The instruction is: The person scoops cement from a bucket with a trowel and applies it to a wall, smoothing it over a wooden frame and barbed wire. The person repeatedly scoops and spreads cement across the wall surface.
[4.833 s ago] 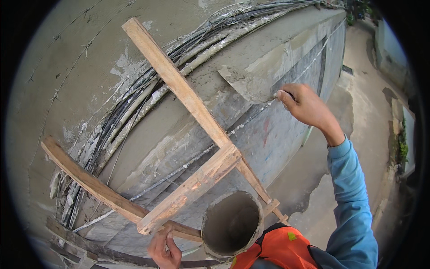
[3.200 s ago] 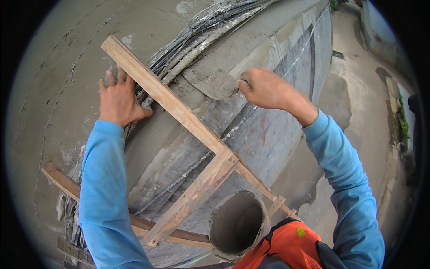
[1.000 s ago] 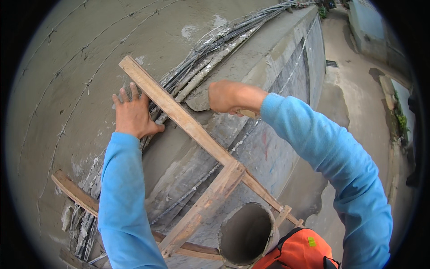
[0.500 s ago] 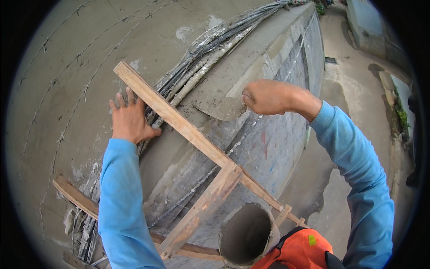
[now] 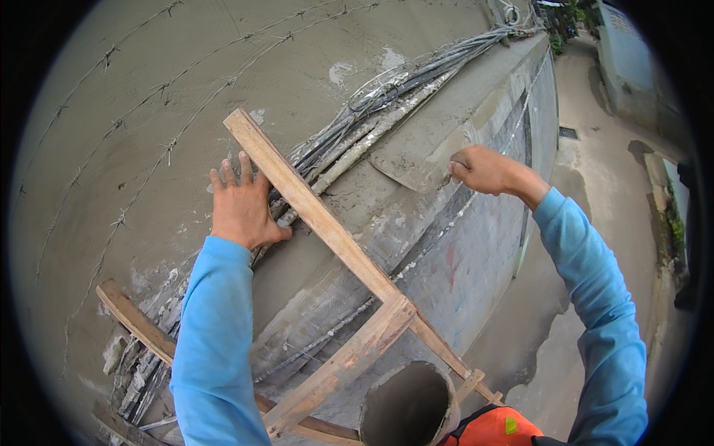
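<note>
Diffuse daylight, soft shadows; centre fairly sharp; fisheye bends straight edges, corners black.

Trowel [image 5: 413, 171] on wall ledge [image 5: 454, 104], right of cable bundle [image 5: 431, 78]; barbed wire [image 5: 169, 149] left of cables. Wooden frame [image 5: 320, 212] crosses over cables and ledge. Bucket [image 5: 396, 377] nearer wearer, beside frame. Road [image 5: 610, 208] far right.

There are no words or numbers I can read here. The grey wall [image 5: 476, 297] has some thin red and blue marks [image 5: 451, 260] on its side, but they are too faint to tell if they are letters. Far off at the top right, the pale wall [image 5: 632, 52] has a few small dark marks [image 5: 621, 22] near its top. They are too tiny and blurry to read.
</note>
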